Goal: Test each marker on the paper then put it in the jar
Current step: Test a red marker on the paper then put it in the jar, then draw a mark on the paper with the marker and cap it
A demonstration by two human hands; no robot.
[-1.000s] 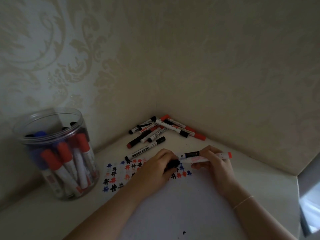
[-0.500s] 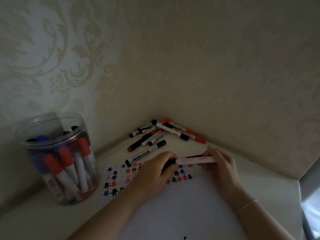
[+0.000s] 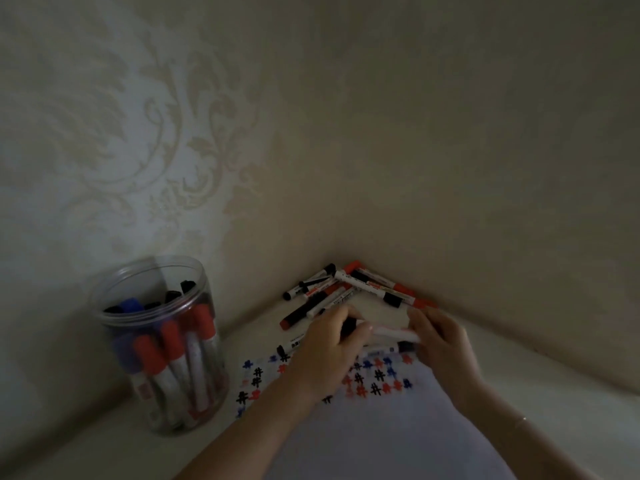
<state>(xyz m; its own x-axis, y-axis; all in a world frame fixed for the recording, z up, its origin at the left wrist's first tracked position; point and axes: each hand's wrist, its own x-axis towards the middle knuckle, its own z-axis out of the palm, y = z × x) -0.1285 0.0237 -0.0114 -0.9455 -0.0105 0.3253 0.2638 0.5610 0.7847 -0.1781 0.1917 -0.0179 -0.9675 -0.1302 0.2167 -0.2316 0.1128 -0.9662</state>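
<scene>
Two hands hold one marker above the paper.

Left of the paper stands the jar with markers inside. Over the paper's far edge, the left hand grips the black cap end of the marker, the right hand grips the barrel. Behind the paper lies a pile of markers.

White-barrelled marker with black cap, held level above white paper sheet bearing red, blue, black hash marks; clear plastic jar upright near shelf's left edge, holding capped markers.
</scene>
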